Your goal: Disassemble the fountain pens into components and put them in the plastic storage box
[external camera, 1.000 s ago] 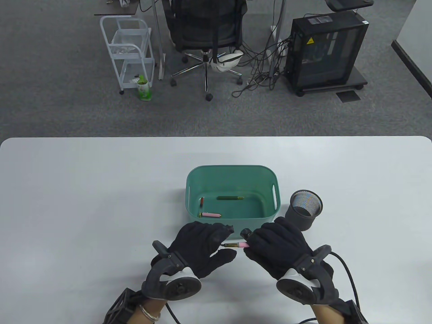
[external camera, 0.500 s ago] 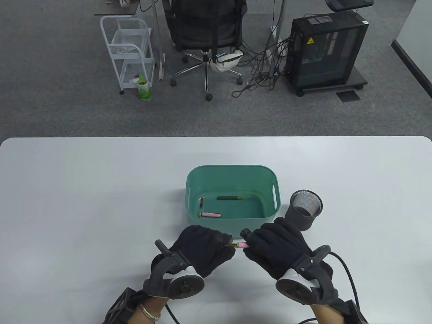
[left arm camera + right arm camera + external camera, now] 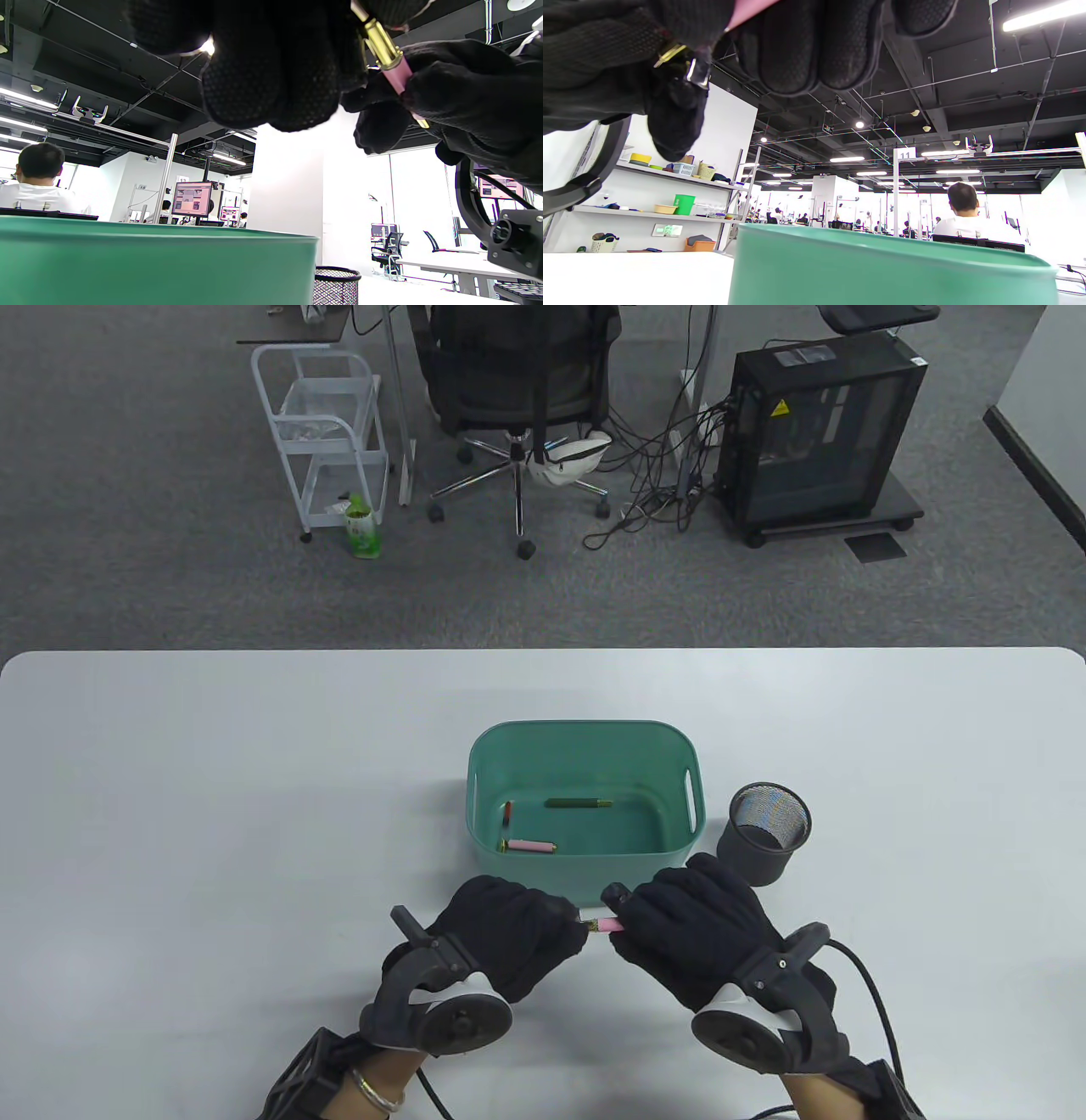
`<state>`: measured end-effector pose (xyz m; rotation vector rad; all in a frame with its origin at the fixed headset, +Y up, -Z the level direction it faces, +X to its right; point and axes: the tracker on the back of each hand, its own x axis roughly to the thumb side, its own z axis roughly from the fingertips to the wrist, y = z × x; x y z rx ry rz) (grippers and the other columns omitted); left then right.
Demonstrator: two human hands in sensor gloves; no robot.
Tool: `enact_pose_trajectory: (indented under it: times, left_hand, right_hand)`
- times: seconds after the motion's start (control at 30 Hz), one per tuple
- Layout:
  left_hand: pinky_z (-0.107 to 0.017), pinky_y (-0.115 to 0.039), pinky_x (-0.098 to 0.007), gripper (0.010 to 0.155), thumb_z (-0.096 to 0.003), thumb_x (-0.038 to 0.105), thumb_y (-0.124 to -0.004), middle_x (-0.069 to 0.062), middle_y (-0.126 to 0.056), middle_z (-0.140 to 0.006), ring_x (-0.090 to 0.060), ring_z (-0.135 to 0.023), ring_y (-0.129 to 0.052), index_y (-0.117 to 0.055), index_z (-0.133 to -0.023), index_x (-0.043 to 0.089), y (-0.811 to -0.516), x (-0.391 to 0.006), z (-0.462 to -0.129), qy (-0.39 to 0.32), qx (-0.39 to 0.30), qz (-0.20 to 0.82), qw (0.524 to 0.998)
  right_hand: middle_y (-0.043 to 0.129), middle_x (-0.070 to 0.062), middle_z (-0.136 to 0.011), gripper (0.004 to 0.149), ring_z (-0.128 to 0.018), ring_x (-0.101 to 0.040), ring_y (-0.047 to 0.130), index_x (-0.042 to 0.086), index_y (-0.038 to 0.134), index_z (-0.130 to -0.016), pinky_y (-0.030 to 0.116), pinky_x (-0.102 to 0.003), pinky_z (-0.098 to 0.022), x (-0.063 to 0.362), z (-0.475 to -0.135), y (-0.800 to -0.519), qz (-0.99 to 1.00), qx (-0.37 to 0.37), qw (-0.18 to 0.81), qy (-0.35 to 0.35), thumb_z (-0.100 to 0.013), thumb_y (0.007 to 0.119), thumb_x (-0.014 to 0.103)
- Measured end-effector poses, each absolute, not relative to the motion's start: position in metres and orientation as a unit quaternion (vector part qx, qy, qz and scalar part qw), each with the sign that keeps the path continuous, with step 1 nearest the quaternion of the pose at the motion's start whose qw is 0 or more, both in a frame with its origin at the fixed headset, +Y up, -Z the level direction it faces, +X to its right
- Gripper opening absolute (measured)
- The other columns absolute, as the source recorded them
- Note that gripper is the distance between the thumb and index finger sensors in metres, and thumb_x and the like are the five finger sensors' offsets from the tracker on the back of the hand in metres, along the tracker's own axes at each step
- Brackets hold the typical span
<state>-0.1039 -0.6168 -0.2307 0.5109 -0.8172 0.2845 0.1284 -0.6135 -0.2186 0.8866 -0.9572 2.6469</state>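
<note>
Pink pen (image 3: pixel 604 926) mostly hidden between both gloved hands

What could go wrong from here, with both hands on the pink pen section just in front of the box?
1. Both hands pinch the pink pen section above the table, short of the green storage box; a part that slips would likely land outside it.
2. The left fingers hide the gold end, so the grip there may be slight.
3. A freed part could roll toward the mesh cup.
</note>
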Motion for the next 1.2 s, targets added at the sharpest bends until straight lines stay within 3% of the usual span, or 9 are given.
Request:
enact_pose_trajectory:
  times: [0.07, 0.17, 0.27, 0.37, 0.7, 1.03, 1.2]
  left_hand:
    - [-0.056, -0.080, -0.044, 0.051, -0.0675, 0.047, -0.055, -0.003, -0.106, -0.065, -0.020, -0.053, -0.103, -0.092, -0.079, 0.013, -0.6169, -0.1040, -0.2307, -0.391, 0.246, 0.137, 0.876]
    - [-0.062, -0.077, -0.047, 0.056, -0.0667, 0.052, -0.056, -0.005, -0.104, -0.075, -0.022, -0.063, -0.102, -0.088, -0.090, 0.013, -0.6174, -0.1040, -0.2306, -0.394, 0.246, 0.138, 0.875]
    - [-0.068, -0.073, -0.049, 0.060, -0.0644, 0.058, -0.061, -0.007, -0.099, -0.086, -0.024, -0.073, -0.098, -0.080, -0.100, 0.014, -0.6172, -0.1041, -0.2298, -0.391, 0.248, 0.133, 0.876]
    - [-0.071, -0.070, -0.050, 0.060, -0.0628, 0.059, -0.066, -0.007, -0.095, -0.092, -0.024, -0.078, -0.095, -0.075, -0.104, 0.015, -0.6167, -0.1043, -0.2290, -0.390, 0.253, 0.133, 0.875]
    - [-0.071, -0.070, -0.048, 0.049, -0.0634, 0.052, -0.073, -0.003, -0.094, -0.091, -0.021, -0.077, -0.096, -0.076, -0.097, 0.017, -0.6170, -0.1026, -0.2271, -0.389, 0.260, 0.124, 0.875]
    - [-0.068, -0.073, -0.047, 0.045, -0.0660, 0.049, -0.066, -0.005, -0.099, -0.083, -0.021, -0.070, -0.099, -0.081, -0.092, 0.015, -0.6174, -0.1014, -0.2274, -0.394, 0.252, 0.126, 0.875]
    - [-0.063, -0.077, -0.046, 0.048, -0.0669, 0.048, -0.060, -0.004, -0.103, -0.073, -0.020, -0.060, -0.102, -0.087, -0.085, 0.013, -0.6174, -0.1010, -0.2279, -0.398, 0.249, 0.129, 0.874]
  right_hand:
    - [0.092, 0.011, -0.079, 0.045, -0.079, -0.015, 0.089, 0.034, 0.087, -0.091, 0.064, -0.048, -0.074, 0.1285, -0.2184, -0.6135, 0.893, 0.299, 0.095, -0.323, -0.053, 0.073, 0.053]
    - [0.092, 0.011, -0.079, 0.046, -0.079, -0.015, 0.089, 0.034, 0.087, -0.091, 0.064, -0.048, -0.074, 0.1291, -0.2181, -0.6130, 0.892, 0.299, 0.099, -0.324, -0.053, 0.073, 0.053]
    - [0.092, 0.011, -0.079, 0.045, -0.079, -0.015, 0.089, 0.034, 0.087, -0.091, 0.064, -0.048, -0.074, 0.1302, -0.2181, -0.6127, 0.892, 0.296, 0.097, -0.327, -0.053, 0.072, 0.053]
    - [0.092, 0.011, -0.079, 0.045, -0.079, -0.015, 0.089, 0.034, 0.087, -0.091, 0.064, -0.048, -0.074, 0.1310, -0.2182, -0.6125, 0.892, 0.294, 0.097, -0.328, -0.053, 0.072, 0.053]
    - [0.092, 0.011, -0.079, 0.046, -0.079, -0.015, 0.089, 0.034, 0.087, -0.091, 0.064, -0.048, -0.074, 0.1325, -0.2180, -0.6123, 0.892, 0.293, 0.098, -0.331, -0.053, 0.072, 0.053]
    - [0.092, 0.011, -0.079, 0.046, -0.079, -0.015, 0.089, 0.033, 0.087, -0.091, 0.064, -0.048, -0.074, 0.1313, -0.2179, -0.6131, 0.892, 0.296, 0.098, -0.328, -0.053, 0.072, 0.053]
    - [0.092, 0.011, -0.079, 0.046, -0.079, -0.015, 0.089, 0.034, 0.087, -0.092, 0.064, -0.048, -0.074, 0.1309, -0.2178, -0.6132, 0.891, 0.297, 0.098, -0.328, -0.053, 0.072, 0.053]
